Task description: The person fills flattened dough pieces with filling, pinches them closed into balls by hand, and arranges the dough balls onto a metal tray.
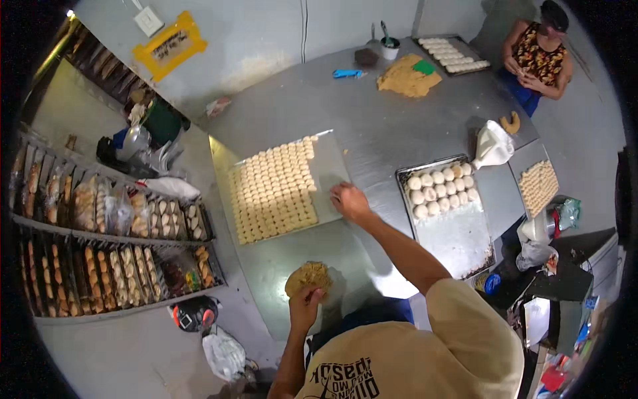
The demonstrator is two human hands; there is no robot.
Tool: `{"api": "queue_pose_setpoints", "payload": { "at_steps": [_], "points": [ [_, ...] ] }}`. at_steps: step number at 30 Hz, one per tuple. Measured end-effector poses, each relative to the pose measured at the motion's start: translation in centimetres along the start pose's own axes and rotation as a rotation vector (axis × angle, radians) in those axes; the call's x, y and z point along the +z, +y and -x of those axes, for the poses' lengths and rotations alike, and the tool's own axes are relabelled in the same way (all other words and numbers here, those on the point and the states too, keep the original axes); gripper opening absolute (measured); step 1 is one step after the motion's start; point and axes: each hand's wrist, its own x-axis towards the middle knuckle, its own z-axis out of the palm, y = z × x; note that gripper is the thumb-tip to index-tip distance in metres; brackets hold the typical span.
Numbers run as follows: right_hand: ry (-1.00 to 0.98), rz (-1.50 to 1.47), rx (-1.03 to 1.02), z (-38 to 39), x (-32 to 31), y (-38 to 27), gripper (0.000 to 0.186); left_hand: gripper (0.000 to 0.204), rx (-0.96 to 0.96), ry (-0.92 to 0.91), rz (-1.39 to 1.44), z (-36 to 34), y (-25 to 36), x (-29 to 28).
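The left hand (304, 307) gripped a dough lump (309, 277) over the desk's near edge, risking a drop, while the right hand (350, 201), fingers spread, touched the tray (330, 174).

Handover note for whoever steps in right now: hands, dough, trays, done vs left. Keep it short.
Left hand: grip closed on a flat lump of brown dough, held over the steel table.
Right hand: reaching to the right edge of the big tray; whether it holds anything cannot be told.
Done: rows of small dough pieces cover most of that tray.
Left: its right strip is bare; the lump in hand is unportioned.
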Motion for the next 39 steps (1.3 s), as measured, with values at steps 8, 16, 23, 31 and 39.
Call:
{"api": "queue_pose_setpoints", "payload": {
  "at_steps": [8, 16, 23, 31, 39],
  "points": [
    [0.050, 0.265, -0.250, -6.5, 6.2, -1.5, 0.024, 0.019, -0.054, 0.157, -0.070, -0.6, 0.5, -1.1],
    [0.028, -0.369, 0.162, -2.3, 1.9, -3.4, 0.017, 0.024, -0.128, 0.110, 0.176, -5.9, 5.0, -1.5],
    [0.221, -0.912, 0.089, 8.7, -6.3, -11.3, 0.034, 0.033, -0.228, 0.088, 0.663, -11.1, 14.2, 0.1],
    [0.110, -1.068, 0.150, 14.1, -12.7, -15.8, 0.034, 0.028, 0.028, 0.006, 0.854, -6.1, 15.5, 0.6],
    [-0.252, -1.072, 0.284, 16.8, -11.9, -17.3, 0.023, 0.029, 0.024, -0.034, 0.768, -1.2, 12.2, -1.9]
  ]
}}
